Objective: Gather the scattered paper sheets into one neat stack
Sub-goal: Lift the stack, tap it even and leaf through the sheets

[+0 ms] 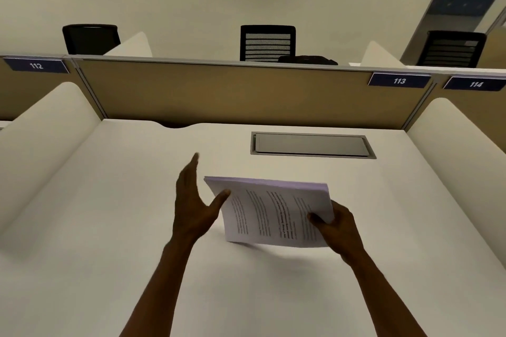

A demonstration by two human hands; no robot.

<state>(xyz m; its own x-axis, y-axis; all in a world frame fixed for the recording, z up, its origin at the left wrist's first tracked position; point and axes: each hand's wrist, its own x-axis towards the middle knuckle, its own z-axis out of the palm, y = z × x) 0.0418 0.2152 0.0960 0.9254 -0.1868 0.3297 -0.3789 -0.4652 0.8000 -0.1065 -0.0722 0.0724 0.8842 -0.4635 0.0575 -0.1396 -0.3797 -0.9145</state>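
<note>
A stack of printed white paper sheets (269, 213) stands tilted on its lower edge on the white desk (109, 213), near the middle. My right hand (335, 226) grips the stack's right side, thumb on the front sheet. Spread flat with the fingers pointing up, my left hand (193, 204) stands beside the stack's left edge. Only its thumb touches the front sheet near the upper left corner. No loose sheets lie elsewhere on the desk.
A grey cable hatch (312, 145) is set into the desk behind the stack. A tan partition (219, 93) closes the back, with white side dividers (46, 128) left and right. Black chairs (267, 42) stand beyond it.
</note>
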